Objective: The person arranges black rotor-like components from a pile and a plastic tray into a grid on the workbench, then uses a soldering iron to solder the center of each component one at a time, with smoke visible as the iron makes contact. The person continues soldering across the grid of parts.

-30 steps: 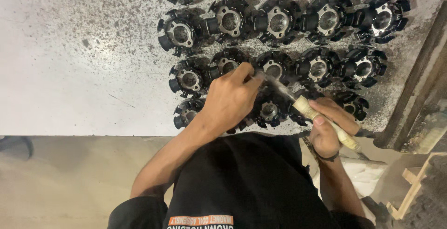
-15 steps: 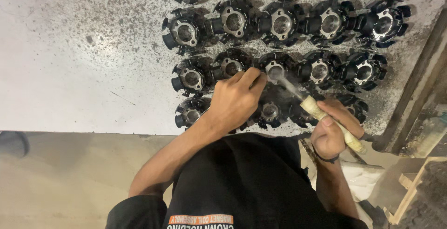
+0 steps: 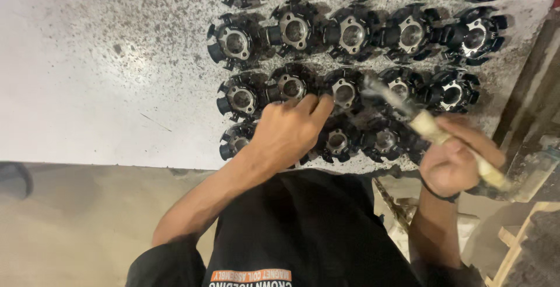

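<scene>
Several black round metal parts with silver hubs lie in rows on a speckled white worktop (image 3: 105,71). My left hand (image 3: 286,130) rests fingers-down on one black part (image 3: 337,141) in the nearest row, its fingertips touching the part (image 3: 344,93) behind. My right hand (image 3: 458,158) grips a brush (image 3: 429,126) with a pale wooden handle. The blurred brush tip points up-left over the middle row near another part (image 3: 402,86).
The worktop's front edge (image 3: 87,163) runs across the middle of the view, with a tan floor (image 3: 76,228) below. A dark beam (image 3: 525,100) and wooden frame (image 3: 513,252) stand at the right. A dusty clear bottle (image 3: 534,173) sits by my right hand.
My right hand has drawn the brush back to the right and it now blurs over the middle row. My left hand has stayed on the same part.
</scene>
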The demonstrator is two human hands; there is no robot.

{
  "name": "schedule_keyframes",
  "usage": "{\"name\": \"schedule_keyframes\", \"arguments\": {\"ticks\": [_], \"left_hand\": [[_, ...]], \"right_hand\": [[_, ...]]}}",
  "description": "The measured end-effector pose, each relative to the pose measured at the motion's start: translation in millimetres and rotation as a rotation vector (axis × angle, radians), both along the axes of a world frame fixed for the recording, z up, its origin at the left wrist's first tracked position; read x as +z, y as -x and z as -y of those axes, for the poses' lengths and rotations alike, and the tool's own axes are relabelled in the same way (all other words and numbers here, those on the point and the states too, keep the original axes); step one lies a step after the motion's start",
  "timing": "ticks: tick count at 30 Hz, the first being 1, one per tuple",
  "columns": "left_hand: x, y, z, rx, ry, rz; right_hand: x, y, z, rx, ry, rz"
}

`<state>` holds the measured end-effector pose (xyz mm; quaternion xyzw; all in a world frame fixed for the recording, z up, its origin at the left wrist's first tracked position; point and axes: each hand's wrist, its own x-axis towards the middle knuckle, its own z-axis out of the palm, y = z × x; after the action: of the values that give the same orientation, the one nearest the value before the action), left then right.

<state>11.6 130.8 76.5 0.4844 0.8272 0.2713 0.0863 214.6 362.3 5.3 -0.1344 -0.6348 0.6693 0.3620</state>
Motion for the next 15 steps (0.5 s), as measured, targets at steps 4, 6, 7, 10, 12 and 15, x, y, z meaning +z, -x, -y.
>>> {"name": "schedule_keyframes", "arguments": {"ticks": [4,6,7,10,12,15], "left_hand": [[60,29,5,-0.030,-0.302,-0.198],[59,47,-15,0.051,-0.361,-0.292],[49,54,-28,0.089,-0.399,-0.340],[1,66,-52,0.137,-0.200,-0.240],[-29,63,-49,0.152,-0.140,-0.169],[-57,53,-37,0.149,-0.136,-0.109]], "right_hand": [[-11,26,-5,-0.074,0.044,0.014],[-19,40,1,-0.029,0.122,0.047],[-22,47,5,0.001,0.165,0.063],[-23,56,12,0.045,0.210,0.113],[-20,56,15,0.027,0.154,0.148],[-16,54,17,0.014,0.135,0.204]]}}
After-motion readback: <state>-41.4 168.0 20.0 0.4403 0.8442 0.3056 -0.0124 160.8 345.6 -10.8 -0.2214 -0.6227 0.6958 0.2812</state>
